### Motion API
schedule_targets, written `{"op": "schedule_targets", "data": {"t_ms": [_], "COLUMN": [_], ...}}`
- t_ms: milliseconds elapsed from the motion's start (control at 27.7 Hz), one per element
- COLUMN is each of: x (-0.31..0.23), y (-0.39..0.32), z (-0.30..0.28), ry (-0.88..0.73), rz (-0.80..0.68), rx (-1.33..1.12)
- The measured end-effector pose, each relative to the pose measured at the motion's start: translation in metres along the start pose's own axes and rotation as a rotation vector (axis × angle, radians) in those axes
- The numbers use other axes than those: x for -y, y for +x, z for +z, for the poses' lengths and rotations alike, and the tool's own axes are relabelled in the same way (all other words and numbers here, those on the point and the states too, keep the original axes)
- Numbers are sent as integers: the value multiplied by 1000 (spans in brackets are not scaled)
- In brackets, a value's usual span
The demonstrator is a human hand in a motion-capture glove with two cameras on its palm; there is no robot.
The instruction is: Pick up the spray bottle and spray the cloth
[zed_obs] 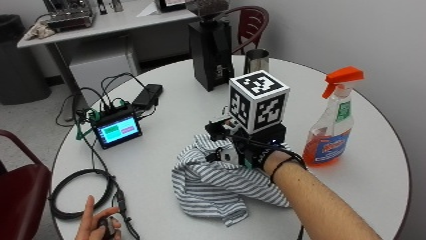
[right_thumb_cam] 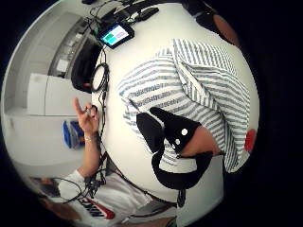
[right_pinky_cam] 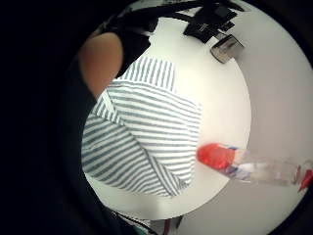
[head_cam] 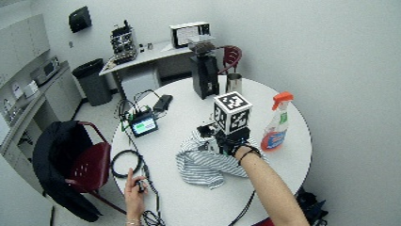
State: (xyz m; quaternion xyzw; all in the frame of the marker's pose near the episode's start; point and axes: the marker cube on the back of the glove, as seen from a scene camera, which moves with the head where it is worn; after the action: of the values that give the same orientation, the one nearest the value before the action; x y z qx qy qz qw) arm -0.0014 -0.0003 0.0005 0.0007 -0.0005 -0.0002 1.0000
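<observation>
fingers [zed_obs: 223, 156]: state cannot tell, over striped cloth [zed_obs: 213, 187] | spray bottle [zed_obs: 331, 125] upright just right, apart

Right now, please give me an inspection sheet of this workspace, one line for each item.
Surface: round white table.
Job's things: spray bottle upright, untouched; striped cloth crumpled beside it.
Clutter: small screen, black grinder, metal cup.
Grippers: right hand over the cloth; fingers hidden.
Cables: coiled black cable by the bare hand.
Surroundings: red chair, side table.
</observation>
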Motion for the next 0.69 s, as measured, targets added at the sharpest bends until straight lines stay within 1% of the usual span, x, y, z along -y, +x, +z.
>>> {"op": "schedule_targets", "data": {"t_ms": [686], "x": [-1], "y": [-2], "z": [1], "ry": [12], "rz": [1], "rx": [18]}}
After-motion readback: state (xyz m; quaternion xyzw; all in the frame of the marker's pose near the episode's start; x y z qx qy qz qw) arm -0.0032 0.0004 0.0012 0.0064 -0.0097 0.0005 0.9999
